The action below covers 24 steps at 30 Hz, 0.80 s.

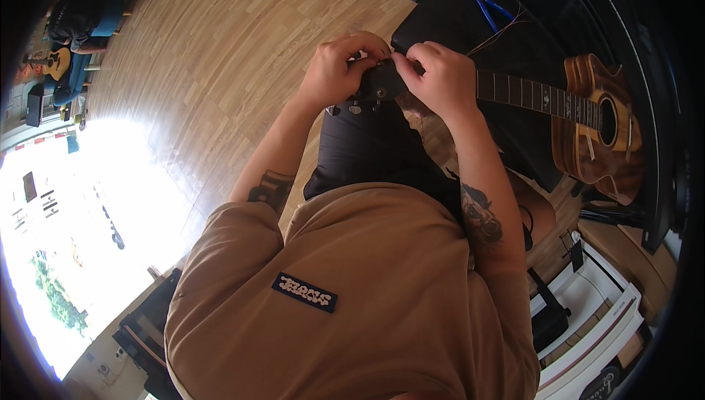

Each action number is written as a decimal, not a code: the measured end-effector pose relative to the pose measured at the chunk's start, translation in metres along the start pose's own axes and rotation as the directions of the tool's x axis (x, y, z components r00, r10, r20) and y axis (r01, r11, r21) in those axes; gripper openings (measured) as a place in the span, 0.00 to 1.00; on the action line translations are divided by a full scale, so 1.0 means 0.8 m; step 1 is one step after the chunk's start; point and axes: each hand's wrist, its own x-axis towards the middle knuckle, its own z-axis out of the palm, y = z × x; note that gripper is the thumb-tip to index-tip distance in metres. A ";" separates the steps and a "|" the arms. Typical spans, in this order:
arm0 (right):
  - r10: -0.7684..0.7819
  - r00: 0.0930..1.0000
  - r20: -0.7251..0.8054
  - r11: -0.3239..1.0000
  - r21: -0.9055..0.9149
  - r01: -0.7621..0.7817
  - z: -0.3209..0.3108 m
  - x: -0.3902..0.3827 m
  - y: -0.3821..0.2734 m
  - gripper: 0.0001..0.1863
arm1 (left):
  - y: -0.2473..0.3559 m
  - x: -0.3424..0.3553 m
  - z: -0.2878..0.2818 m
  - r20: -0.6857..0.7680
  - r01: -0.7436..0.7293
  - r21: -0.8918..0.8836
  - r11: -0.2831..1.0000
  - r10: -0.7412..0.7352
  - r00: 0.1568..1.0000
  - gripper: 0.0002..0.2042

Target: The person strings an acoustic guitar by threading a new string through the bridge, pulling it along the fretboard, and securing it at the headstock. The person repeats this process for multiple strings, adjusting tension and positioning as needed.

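An acoustic guitar (565, 154) lies across in front of me, its brown body at the right and its neck (514, 90) running left to my hands. Both hands are at the far edge of its dark headstock (380, 86), where metal tuning pegs (355, 108) stick out on the near side. My left hand (334, 73) is closed, thumb and fingers pinched together by the far pegs. Beside it my right hand (444, 81) is also closed, thumb and forefinger pinching at the headstock's edge. Whatever sits between the fingertips is too small to make out.
Blue-handled pliers (486, 9) and thin loose strings (507, 29) lie on the black surface (448, 11) beyond the neck. A white case-like object (595, 319) stands at lower right. Far left, a seated person (73, 15) is near another guitar (57, 64). Wooden floor (213, 55) stretches ahead.
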 end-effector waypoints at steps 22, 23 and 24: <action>0.016 0.999 -0.035 1.000 -0.010 -0.017 -0.007 -0.006 -0.002 0.21 | -0.001 -0.001 0.008 0.001 -0.019 0.047 0.999 0.019 1.000 0.08; 0.014 0.999 -0.034 1.000 -0.014 -0.014 -0.007 -0.006 -0.003 0.21 | -0.001 -0.001 0.009 -0.008 -0.005 0.020 1.000 0.005 1.000 0.07; 0.011 0.999 -0.033 1.000 -0.019 -0.012 -0.008 -0.006 -0.003 0.21 | -0.002 -0.002 0.010 -0.017 0.009 -0.007 1.000 -0.009 1.000 0.07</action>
